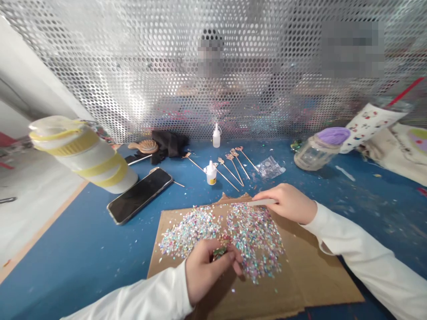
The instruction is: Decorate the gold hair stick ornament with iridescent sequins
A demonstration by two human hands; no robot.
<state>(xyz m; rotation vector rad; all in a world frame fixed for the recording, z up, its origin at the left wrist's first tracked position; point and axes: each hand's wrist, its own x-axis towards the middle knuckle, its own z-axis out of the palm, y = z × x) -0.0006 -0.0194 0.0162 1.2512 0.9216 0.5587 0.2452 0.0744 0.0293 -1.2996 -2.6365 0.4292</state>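
A sheet of brown cardboard [320, 275] lies on the blue table [76, 262], carrying two heaps of multicoloured glitter flakes [188, 233] [255, 240]. My left hand [203, 271] is shut on a small glitter-covered piece [219, 253] just above the gap between the heaps. My right hand [287, 203] pinches a flat pale scraper [262, 202], whose tip reaches toward the top of the right heap. Both white sleeves rest near the cardboard. Loose flakes are scattered over the table around the sheet.
Behind the cardboard lie a black phone [140, 195], small glue bottles [211, 173], and several wooden picks [230, 171]. A large taped bottle [83, 153] sits to the left, and a glass jar [316, 151] with a purple lid to the right. A perforated metal screen [133, 80] stands behind.
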